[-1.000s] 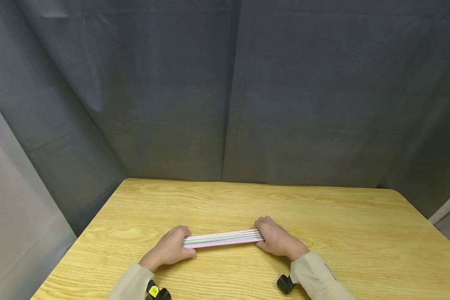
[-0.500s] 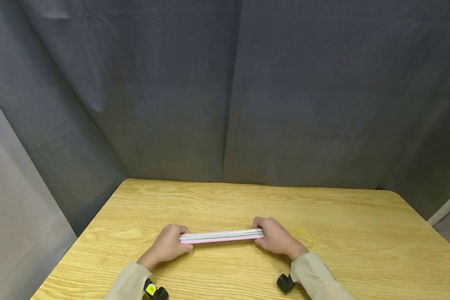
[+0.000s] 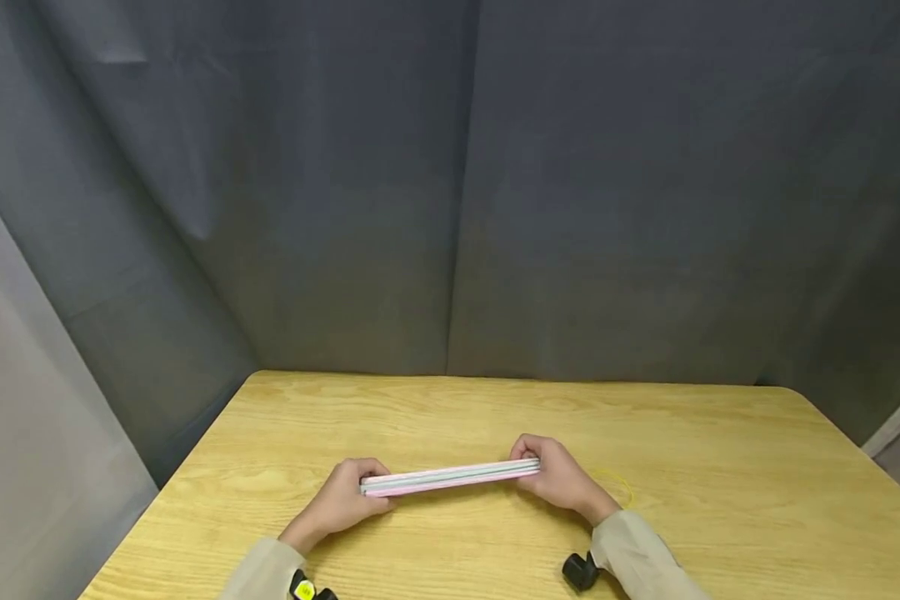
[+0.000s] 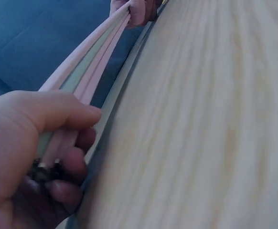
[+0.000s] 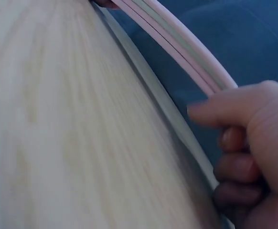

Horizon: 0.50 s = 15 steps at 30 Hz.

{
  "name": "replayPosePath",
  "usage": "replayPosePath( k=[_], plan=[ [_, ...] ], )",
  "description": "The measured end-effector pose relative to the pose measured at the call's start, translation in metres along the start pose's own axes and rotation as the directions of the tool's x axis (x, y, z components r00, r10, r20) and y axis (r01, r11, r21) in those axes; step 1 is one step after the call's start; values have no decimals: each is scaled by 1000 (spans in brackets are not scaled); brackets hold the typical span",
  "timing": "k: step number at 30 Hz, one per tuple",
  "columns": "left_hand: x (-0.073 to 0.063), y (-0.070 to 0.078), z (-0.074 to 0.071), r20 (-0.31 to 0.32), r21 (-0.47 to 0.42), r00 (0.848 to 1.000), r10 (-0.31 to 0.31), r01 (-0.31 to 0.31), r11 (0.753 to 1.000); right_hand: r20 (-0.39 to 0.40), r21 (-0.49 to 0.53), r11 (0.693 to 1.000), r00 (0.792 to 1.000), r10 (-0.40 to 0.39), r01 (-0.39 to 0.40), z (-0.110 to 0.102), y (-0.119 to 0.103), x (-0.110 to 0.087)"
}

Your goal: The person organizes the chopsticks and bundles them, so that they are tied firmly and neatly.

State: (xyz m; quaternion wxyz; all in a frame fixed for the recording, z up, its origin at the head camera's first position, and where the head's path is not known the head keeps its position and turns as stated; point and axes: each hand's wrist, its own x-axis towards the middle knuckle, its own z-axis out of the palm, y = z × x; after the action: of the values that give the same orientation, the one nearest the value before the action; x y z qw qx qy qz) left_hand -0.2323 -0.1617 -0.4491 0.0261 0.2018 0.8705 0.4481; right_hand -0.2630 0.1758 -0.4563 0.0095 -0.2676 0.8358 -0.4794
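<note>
Gripping pink-green strips (image 3: 450, 478) at both ends, fingers (image 4: 74, 163) curled

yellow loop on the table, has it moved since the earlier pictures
No, no visible shift either way: the yellow loop keeps about the same place against the far right corner of the table in the head view.

stack (image 3: 450, 478): pink, pale-green stripes | table (image 3: 450, 550): yellow wood-grain | curtain (image 3: 645, 183): dark grey

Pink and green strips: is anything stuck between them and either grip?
No, nothing visible is. The left grip and the right grip hold the pink and green strips directly, one near each end. The thin yellow loop is off to the right on the table, not in between.
</note>
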Motion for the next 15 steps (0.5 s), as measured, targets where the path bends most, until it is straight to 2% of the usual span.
replayPosePath(
  k=[3, 6, 9, 12, 15],
  plan=[
    [-1, 1, 0, 13, 3, 1000, -6, 6, 1000, 26, 136, 990, 999, 30, -33, -2, 2, -1],
    [-1, 2, -2, 8, -29, 1000, -16, 17, 999, 62, 225, 973, 997, 43, -56, -4, 4, -2],
    [1, 4, -4, 12, -111, 998, -59, 60, 992, 83, 264, 961, 995, 61, -81, -6, 5, -2],
    [2, 5, -5, 16, -206, 994, -112, 113, 972, 85, 282, 953, 993, 88, -108, -6, 5, 0],
    [1, 6, -5, 22, -284, 991, -135, 136, 949, 69, 321, 937, 990, 126, -141, -5, 4, 3]
  ],
)
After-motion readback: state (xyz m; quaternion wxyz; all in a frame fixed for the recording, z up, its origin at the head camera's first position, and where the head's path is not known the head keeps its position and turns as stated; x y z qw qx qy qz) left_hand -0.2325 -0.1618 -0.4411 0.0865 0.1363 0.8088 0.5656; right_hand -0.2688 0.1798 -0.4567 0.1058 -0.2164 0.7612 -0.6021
